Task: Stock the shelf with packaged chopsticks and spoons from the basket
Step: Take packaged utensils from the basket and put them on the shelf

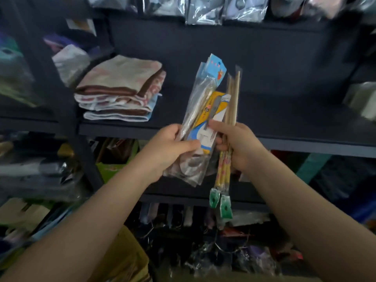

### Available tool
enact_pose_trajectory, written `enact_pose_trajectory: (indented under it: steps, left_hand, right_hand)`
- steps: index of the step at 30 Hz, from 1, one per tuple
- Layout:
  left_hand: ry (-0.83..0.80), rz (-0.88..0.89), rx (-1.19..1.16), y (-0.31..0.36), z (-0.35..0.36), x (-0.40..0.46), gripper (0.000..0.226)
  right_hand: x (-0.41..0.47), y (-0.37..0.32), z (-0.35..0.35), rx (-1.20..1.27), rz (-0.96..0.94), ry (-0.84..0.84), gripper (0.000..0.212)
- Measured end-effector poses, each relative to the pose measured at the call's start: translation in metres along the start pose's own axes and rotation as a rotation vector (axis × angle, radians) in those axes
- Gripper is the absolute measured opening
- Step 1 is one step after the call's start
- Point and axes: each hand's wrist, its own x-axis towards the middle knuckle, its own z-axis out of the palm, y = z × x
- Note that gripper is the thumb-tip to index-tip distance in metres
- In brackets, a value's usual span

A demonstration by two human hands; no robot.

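Right now both of my hands are up in front of the dark shelf (284,139), each closed around wrapped cutlery. My left hand (168,147) grips a bundle of clear plastic packets (195,119): the thumb presses across their front and the other fingers curl behind, so the packets fan upward and lean a little to the right. The tallest one has a light blue header card at its top, and through the film I can make out long pale utensils, though blur keeps me from telling spoon from chopstick. In front of it sits a packet with a yellow, white and blue card. My right hand (238,145) is wrapped around the packaged chopsticks (230,127), fingers pressed together on the middle of the sticks, its thumb touching the yellow card. These chopsticks are plain wood at the upper end, patterned yellow lower down, and hang below my fist to two green tags. Behind my hands, on the left of the shelf board, lies a stack of folded cloths (120,92) in brown, white and pale blue.
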Motion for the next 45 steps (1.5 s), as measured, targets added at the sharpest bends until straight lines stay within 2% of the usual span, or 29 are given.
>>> enact_pose_trajectory:
  steps: [1,4,8,15,20,22,28,30,32,36,38,41,43,45]
  left_hand:
    - [0.018,-0.007,-0.01,0.005,0.005,0.01,0.006]
    - [0.074,-0.058,-0.097,0.016,0.016,0.041,0.015]
    - [0.133,-0.134,-0.106,0.03,0.023,0.086,0.016]
    - [0.297,-0.375,0.107,0.038,0.032,0.14,0.015]
    - [0.379,-0.208,0.392,0.022,0.024,0.149,0.011]
    - [0.385,-0.165,0.459,0.021,0.024,0.152,0.001]
    - [0.367,-0.036,0.665,0.016,0.04,0.183,0.024]
    - [0.347,-0.03,0.783,0.017,0.05,0.192,0.033]
    - [0.318,-0.065,0.969,0.019,0.057,0.198,0.032]
    - [0.169,-0.241,1.364,0.024,0.065,0.201,0.045]
    - [0.198,-0.115,1.403,0.03,0.076,0.196,0.05]
    - [0.209,0.313,1.18,0.039,0.107,0.187,0.041]
    - [0.109,0.471,1.049,0.045,0.131,0.187,0.032]
    - [-0.033,0.494,1.019,0.046,0.151,0.189,0.028]
  right_hand:
    - [0.012,-0.009,-0.008,0.011,0.007,-0.008,0.011]
    - [0.049,-0.039,-0.033,0.025,0.054,-0.063,0.01]
    - [0.106,-0.073,-0.065,-0.074,0.095,-0.031,0.017]
    - [0.199,-0.064,-0.055,-0.263,0.224,-0.128,0.027]
    - [0.225,-0.05,-0.047,-0.224,0.278,-0.23,0.025]
    - [0.227,-0.051,-0.049,-0.247,0.273,-0.229,0.024]
    - [0.22,-0.065,-0.082,-0.332,0.225,-0.149,0.013]
    - [0.215,-0.07,-0.098,-0.385,0.207,-0.107,0.013]
    - [0.209,-0.075,-0.112,-0.442,0.161,-0.085,0.017]
    - [0.194,-0.081,-0.145,-0.651,0.013,-0.002,0.048]
    - [0.188,-0.084,-0.165,-0.887,-0.092,0.063,0.052]
    - [0.178,-0.094,-0.206,-1.278,-0.212,0.203,0.054]
    - [0.171,-0.099,-0.236,-1.466,-0.23,0.316,0.052]
    - [0.164,-0.099,-0.262,-1.546,-0.17,0.413,0.051]
